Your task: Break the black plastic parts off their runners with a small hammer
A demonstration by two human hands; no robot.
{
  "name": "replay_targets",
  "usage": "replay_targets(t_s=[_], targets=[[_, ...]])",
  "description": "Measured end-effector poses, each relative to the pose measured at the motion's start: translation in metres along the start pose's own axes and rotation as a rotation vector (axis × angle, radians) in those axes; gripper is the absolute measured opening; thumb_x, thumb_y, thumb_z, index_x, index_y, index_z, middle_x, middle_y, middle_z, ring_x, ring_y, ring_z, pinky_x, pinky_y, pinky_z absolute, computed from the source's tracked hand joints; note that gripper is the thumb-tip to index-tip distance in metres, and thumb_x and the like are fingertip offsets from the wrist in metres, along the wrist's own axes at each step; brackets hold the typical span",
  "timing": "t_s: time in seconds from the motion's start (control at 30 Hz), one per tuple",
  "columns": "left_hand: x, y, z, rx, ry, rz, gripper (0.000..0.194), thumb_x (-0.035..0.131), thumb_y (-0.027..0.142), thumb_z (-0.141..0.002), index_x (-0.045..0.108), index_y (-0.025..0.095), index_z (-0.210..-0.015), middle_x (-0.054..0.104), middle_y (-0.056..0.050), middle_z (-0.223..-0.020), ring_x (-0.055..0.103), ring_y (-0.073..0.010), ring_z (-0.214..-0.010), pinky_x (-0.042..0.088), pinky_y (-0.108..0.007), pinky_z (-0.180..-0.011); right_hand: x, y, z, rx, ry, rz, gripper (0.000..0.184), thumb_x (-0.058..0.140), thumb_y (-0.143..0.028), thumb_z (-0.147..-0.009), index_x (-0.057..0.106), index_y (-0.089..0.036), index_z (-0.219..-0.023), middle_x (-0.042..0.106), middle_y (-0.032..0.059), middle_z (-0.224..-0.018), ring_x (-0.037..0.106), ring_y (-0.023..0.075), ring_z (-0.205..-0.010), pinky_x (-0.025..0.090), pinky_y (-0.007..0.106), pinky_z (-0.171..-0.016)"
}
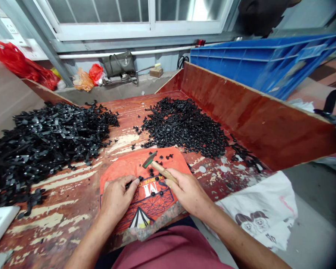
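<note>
Left hand point(118, 196) is pinching a black part point(128, 184) over the cloth point(119, 166), fingers nearly closed, while the right hand point(188, 189) is gripping the hammer point(161, 169), whose badly aimed blow could bruise those close fingertips.

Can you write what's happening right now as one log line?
right hand: holds hammer | left hand: fingers pinch small black part | red cloth: under both hands

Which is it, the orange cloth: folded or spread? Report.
The orange cloth is spread: it lies mostly flat, its printed M in view. Whether it is doubled underneath, I cannot tell.
</note>
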State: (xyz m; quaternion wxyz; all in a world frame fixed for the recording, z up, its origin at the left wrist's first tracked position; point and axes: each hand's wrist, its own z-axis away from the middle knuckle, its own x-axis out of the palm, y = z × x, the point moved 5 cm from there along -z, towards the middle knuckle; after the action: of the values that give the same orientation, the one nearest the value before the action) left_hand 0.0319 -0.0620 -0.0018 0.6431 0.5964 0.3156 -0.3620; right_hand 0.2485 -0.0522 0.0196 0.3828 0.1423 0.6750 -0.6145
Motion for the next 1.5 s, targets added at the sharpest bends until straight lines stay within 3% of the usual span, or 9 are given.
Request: replay_targets(t_s=[0.27, 0.33, 0.5, 0.6, 0.77, 0.93, 1.07, 1.37, 1.5], targets=[[0.006, -0.005, -0.004, 0.099, 0.006, 0.008, 0.035, 0.044, 0.04, -0.094, 0.074, 0.022, -0.091, 0.076, -0.006, -0.086, 0.068, -0.0224, -0.083, 0.048, -0.03, -0.076, -0.013, -0.024, 0.013, -0.186, 0.032, 0.031, 0.052, 0.038, -0.023, -0.102, 0.033, -0.042, -0.15, 0.066, -0.0051, -0.13, 0.067, 0.0165, -0.107, 0.052, 0.03, -0.091], [0.007, -0.005, -0.003, 0.121, 0.015, -0.022, 0.034, 0.045, 0.038, -0.094, 0.074, 0.022, -0.094, 0.076, -0.008, -0.09, 0.068, -0.0231, -0.085, 0.048, -0.031, -0.08, -0.012, -0.027, 0.015, -0.206, 0.074, 0.073, 0.054, 0.037, -0.024, -0.103, 0.028, -0.039, -0.153, 0.069, -0.0027, -0.125, 0.069, 0.017, -0.104, 0.052, 0.031, -0.091], [0.01, -0.008, -0.002, 0.125, -0.003, -0.075, 0.033, 0.045, 0.038, -0.095, 0.074, 0.021, -0.099, 0.076, -0.009, -0.091, 0.068, -0.0241, -0.086, 0.047, -0.034, -0.081, 0.008, -0.019, 0.01, -0.163, -0.061, 0.251, 0.053, 0.047, -0.021, -0.098, 0.04, -0.035, -0.149, 0.076, 0.0006, -0.108, 0.073, 0.0217, -0.091, 0.056, 0.031, -0.077], [0.01, -0.009, -0.002, 0.128, 0.0, -0.073, 0.033, 0.046, 0.038, -0.095, 0.074, 0.021, -0.1, 0.076, -0.009, -0.093, 0.068, -0.0242, -0.089, 0.047, -0.034, -0.084, 0.007, -0.02, 0.009, -0.204, 0.016, 0.154, 0.052, 0.039, -0.024, -0.103, 0.03, -0.034, -0.153, 0.071, 0.0014, -0.122, 0.07, 0.0186, -0.1, 0.053, 0.029, -0.085], [0.009, -0.007, -0.002, 0.129, -0.017, -0.078, 0.032, 0.046, 0.038, -0.095, 0.073, 0.022, -0.097, 0.076, -0.008, -0.09, 0.068, -0.0234, -0.086, 0.047, -0.032, -0.08, 0.012, -0.018, 0.009, -0.157, -0.045, 0.324, 0.052, 0.045, -0.023, -0.099, 0.039, -0.033, -0.15, 0.078, 0.0024, -0.099, 0.074, 0.0223, -0.083, 0.055, 0.03, -0.072], [0.008, -0.007, -0.002, 0.118, -0.008, -0.073, 0.032, 0.045, 0.038, -0.095, 0.073, 0.021, -0.098, 0.076, -0.008, -0.093, 0.068, -0.0244, -0.088, 0.046, -0.033, -0.081, 0.007, -0.021, 0.008, -0.185, 0.054, 0.323, 0.056, 0.042, -0.023, -0.1, 0.029, -0.032, -0.155, 0.076, 0.004, -0.107, 0.072, 0.0197, -0.091, 0.053, 0.028, -0.079], [0.008, -0.007, -0.003, 0.116, -0.02, -0.079, 0.033, 0.045, 0.037, -0.095, 0.073, 0.021, -0.098, 0.076, -0.008, -0.092, 0.068, -0.0245, -0.086, 0.046, -0.034, -0.081, 0.015, -0.015, 0.005, -0.132, -0.044, 0.389, 0.056, 0.048, -0.022, -0.097, 0.037, -0.032, -0.151, 0.078, 0.0029, -0.095, 0.073, 0.0197, -0.082, 0.054, 0.028, -0.076], [0.006, -0.004, -0.002, 0.113, -0.038, -0.076, 0.035, 0.042, 0.04, -0.096, 0.071, 0.021, -0.093, 0.075, -0.008, -0.09, 0.068, -0.0244, -0.086, 0.047, -0.033, -0.079, -0.027, -0.03, 0.009, -0.191, 0.034, 0.061, 0.05, 0.037, -0.024, -0.104, 0.033, -0.043, -0.151, 0.064, -0.0047, -0.134, 0.068, 0.0178, -0.108, 0.053, 0.03, -0.09], [0.007, -0.006, -0.002, 0.131, -0.025, -0.084, 0.034, 0.043, 0.039, -0.096, 0.071, 0.022, -0.095, 0.075, -0.008, -0.091, 0.068, -0.0245, -0.086, 0.047, -0.033, -0.079, -0.003, -0.026, 0.011, -0.175, -0.007, 0.207, 0.05, 0.041, -0.025, -0.102, 0.036, -0.039, -0.15, 0.076, -0.0011, -0.108, 0.073, 0.0182, -0.089, 0.054, 0.027, -0.077]])
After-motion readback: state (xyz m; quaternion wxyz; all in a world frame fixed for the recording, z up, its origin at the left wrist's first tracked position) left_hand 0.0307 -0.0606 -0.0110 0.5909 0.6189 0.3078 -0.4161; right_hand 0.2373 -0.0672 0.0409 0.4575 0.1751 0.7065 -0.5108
